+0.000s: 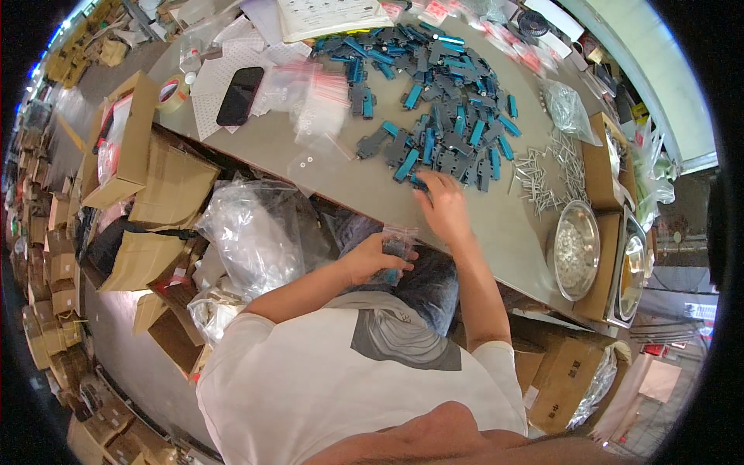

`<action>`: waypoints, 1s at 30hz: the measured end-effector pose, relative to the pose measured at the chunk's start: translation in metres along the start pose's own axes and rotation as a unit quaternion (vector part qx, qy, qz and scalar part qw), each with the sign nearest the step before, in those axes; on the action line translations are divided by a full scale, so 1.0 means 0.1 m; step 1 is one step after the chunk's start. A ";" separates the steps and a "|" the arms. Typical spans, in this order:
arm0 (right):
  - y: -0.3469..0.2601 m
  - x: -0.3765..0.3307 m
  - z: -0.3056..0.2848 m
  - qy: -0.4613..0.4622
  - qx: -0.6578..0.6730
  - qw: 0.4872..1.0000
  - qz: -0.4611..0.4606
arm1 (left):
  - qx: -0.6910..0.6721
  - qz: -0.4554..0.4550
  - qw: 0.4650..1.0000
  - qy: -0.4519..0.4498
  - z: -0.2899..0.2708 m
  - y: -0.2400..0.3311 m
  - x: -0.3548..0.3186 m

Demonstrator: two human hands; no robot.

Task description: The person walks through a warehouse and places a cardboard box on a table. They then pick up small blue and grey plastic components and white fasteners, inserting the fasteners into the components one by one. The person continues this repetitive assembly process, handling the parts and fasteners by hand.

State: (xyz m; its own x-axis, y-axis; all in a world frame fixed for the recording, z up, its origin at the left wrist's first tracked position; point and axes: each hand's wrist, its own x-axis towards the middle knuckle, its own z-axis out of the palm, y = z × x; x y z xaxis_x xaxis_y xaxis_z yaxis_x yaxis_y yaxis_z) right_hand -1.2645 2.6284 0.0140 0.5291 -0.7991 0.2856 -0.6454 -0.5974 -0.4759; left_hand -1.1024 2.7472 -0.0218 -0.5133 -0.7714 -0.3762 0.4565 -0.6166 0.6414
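My left hand (370,260) is closed around a small clear zip bag (400,242) over my lap. Dark and bluish contents show through the bag's plastic. At the near edge of a heap of blue-and-black plastic parts (457,128), my right hand (445,205) has its fingertips closed on one blue-and-black plastic part (418,182). The hand covers some of that part. Left of the heap lie flat clear zip bags with red top strips (324,105), and a few small white washers (304,163) rest by them.
Loose screws (542,177) lie right of the heap, beside a steel bowl of small pale pieces (575,252). A black phone (240,96) and a tape roll (172,93) sit at left. Open cardboard boxes (124,147) and a large plastic bag (256,232) flank the table.
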 end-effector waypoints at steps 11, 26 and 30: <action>-0.06 -0.49 0.13 -0.004 -0.257 0.966 0.009 | 0.035 0.065 0.997 0.031 -0.27 -0.19 0.00; 0.15 -0.58 -0.34 -0.054 0.484 0.815 0.315 | -0.150 -0.161 0.959 -0.180 0.04 -0.14 0.19; 0.05 -0.64 -0.31 -0.060 0.557 0.764 0.320 | -0.175 -0.178 0.958 -0.143 0.05 -0.23 0.25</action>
State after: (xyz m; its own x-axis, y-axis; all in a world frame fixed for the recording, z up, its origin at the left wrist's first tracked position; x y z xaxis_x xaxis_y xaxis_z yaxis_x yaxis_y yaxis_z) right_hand -1.3190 2.6745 0.0193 0.3915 -0.8516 -0.3486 0.0416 0.3948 -0.9178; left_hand -1.1296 2.7436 -0.0425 -0.8369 -0.4583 -0.2994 0.4052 -0.8863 0.2240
